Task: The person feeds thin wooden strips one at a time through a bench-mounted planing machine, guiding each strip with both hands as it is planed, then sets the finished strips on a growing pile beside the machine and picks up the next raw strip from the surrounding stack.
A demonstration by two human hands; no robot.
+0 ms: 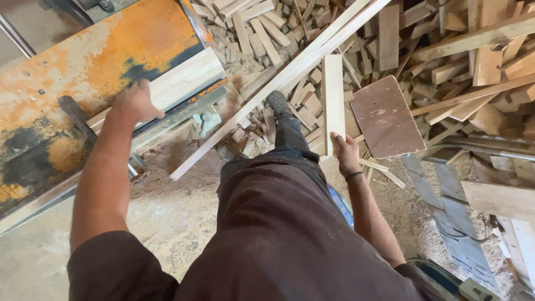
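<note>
Pale, smooth-planed wooden slat [333, 100] stands at one o'clock, its lower end clamped in the right hand [345, 151]. At ten o'clock the left hand [134, 103] presses flat, fingers together, on stacked light boards [178, 81] atop the orange saw table [95, 67].

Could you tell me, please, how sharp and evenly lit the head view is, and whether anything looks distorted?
In the head view the light is soft and even, brightest on the pale wood offcut pile. The left hand on the worn orange machine table and the right hand holding the pale flat wooden board are fairly sharp. The wide lens bends the picture's edges.
</note>
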